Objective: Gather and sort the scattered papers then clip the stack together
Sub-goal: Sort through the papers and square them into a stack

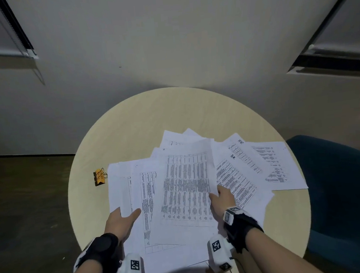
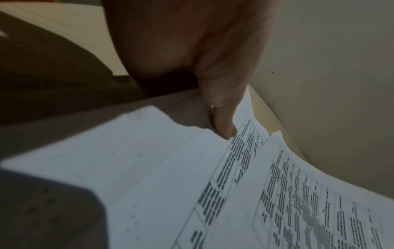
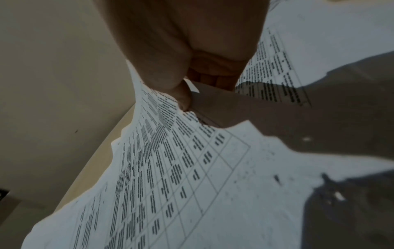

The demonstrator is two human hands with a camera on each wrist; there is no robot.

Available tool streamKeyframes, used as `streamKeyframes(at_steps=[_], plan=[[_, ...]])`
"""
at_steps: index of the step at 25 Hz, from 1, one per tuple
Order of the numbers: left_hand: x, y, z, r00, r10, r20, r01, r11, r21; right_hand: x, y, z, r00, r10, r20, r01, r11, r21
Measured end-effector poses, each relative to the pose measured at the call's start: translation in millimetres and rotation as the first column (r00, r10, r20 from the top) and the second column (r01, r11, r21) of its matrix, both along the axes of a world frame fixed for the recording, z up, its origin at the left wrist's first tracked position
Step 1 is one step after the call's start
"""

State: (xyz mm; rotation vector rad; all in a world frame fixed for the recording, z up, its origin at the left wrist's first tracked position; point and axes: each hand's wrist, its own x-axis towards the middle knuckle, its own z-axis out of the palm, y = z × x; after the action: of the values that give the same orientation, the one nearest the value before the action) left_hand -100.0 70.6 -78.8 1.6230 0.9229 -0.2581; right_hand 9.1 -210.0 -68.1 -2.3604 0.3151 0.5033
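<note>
Both hands at the near edge of loosely fanned papers (image 1: 185,185) on round table (image 1: 131,127): left hand (image 1: 120,221) pinching a sheet, right hand (image 1: 221,199) seemingly pinching another. Orange binder clip (image 1: 100,176) left of papers.

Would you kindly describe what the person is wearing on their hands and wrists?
Both forearms are bare, no sleeves. The left hand and right hand are ungloved. Each wrist carries a black strap holding white blocks with black-and-white square markers; a thin dark cable hangs near the right one.

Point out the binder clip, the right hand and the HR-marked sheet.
binder clip (image 1: 100,176), head view, orange body.
right hand (image 1: 221,198), head view, back of hand.
HR-marked sheet (image 1: 235,178), head view, printed table.
</note>
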Motion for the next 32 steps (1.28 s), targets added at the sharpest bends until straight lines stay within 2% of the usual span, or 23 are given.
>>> streamKeyframes(at_steps=[1, 4, 5, 6, 7, 8, 9, 10, 12, 13, 15, 16, 18, 19, 21, 23, 27, 29, 32], plan=[[0, 2, -3, 1.000, 0.003, -0.005, -0.003, 1.000, 0.005, 2, -5, -4, 1.000, -0.004, -0.028, 0.004, 1.000, 0.027], [0, 0, 1, 1.000, -0.005, 0.010, 0.005, 0.999, 0.035, -3, 0, -8, 0.956, 0.242, -0.166, -0.250, 0.968, -0.031], [1, -1, 2, 1.000, 0.007, 0.019, -0.007, 1.000, 0.028, -7, 7, -6, 0.929, 0.324, -0.179, -0.337, 0.941, -0.046], [1, -3, 5, 1.000, 0.021, 0.023, -0.021, 1.000, 0.007, -11, 14, -3, 0.919, 0.348, -0.183, -0.358, 0.933, -0.026], [2, -3, 6, 0.999, 0.036, 0.014, -0.036, 0.999, -0.011, -14, 21, 4, 0.930, 0.349, -0.119, -0.351, 0.936, 0.000], [3, -3, 9, 1.000, 0.020, 0.013, -0.020, 1.000, -0.016, -9, 22, 2, 0.971, 0.237, -0.020, -0.237, 0.971, -0.023], [3, -1, 9, 1.000, 0.005, 0.011, -0.005, 1.000, -0.022, -2, 23, 6, 0.996, 0.066, 0.068, -0.063, 0.997, -0.050], [3, 1, 9, 1.000, -0.015, 0.002, 0.015, 1.000, -0.017, 8, 21, 9, 0.995, -0.074, 0.069, 0.082, 0.990, -0.113], [3, 2, 7, 0.998, -0.049, -0.035, 0.050, 0.999, 0.017, 22, 15, 13, 0.969, -0.225, -0.106, 0.197, 0.953, -0.231], [2, 2, 9, 0.998, -0.053, -0.043, 0.055, 0.998, 0.031, 24, 16, 11, 0.955, -0.235, -0.181, 0.198, 0.959, -0.201], [3, 1, 15, 0.996, -0.070, -0.046, 0.072, 0.997, 0.037, 25, 22, 3, 0.948, -0.211, -0.237, 0.220, 0.975, 0.011], [3, 1, 16, 0.995, -0.079, -0.055, 0.081, 0.996, 0.033, 25, 23, -2, 0.957, -0.160, -0.241, 0.186, 0.979, 0.087], [2, 5, 15, 0.991, -0.102, -0.088, 0.106, 0.993, 0.048, 25, 19, -9, 0.970, -0.036, -0.242, 0.068, 0.990, 0.126], [3, 6, 15, 0.988, -0.107, -0.110, 0.113, 0.993, 0.047, 26, 15, -10, 0.974, -0.037, -0.222, 0.070, 0.987, 0.143], [2, 8, 12, 0.983, -0.122, -0.138, 0.131, 0.989, 0.061, 32, 3, -7, 0.982, -0.110, -0.152, 0.131, 0.982, 0.139], [2, 8, 14, 0.980, -0.139, -0.141, 0.149, 0.987, 0.064, 35, -12, 0, 0.976, -0.210, -0.049, 0.213, 0.975, 0.066], [4, 6, 11, 0.980, -0.140, -0.140, 0.149, 0.987, 0.057, 41, -70, 17, 0.919, -0.389, 0.060, 0.380, 0.917, 0.122], [4, 4, 12, 0.984, -0.135, -0.120, 0.143, 0.988, 0.065, 41, -98, 25, 0.895, -0.441, 0.064, 0.430, 0.893, 0.136], [2, 1, 13, 0.992, -0.097, -0.086, 0.102, 0.993, 0.057, 28, -118, 27, 0.896, -0.443, -0.030, 0.444, 0.893, 0.071]])
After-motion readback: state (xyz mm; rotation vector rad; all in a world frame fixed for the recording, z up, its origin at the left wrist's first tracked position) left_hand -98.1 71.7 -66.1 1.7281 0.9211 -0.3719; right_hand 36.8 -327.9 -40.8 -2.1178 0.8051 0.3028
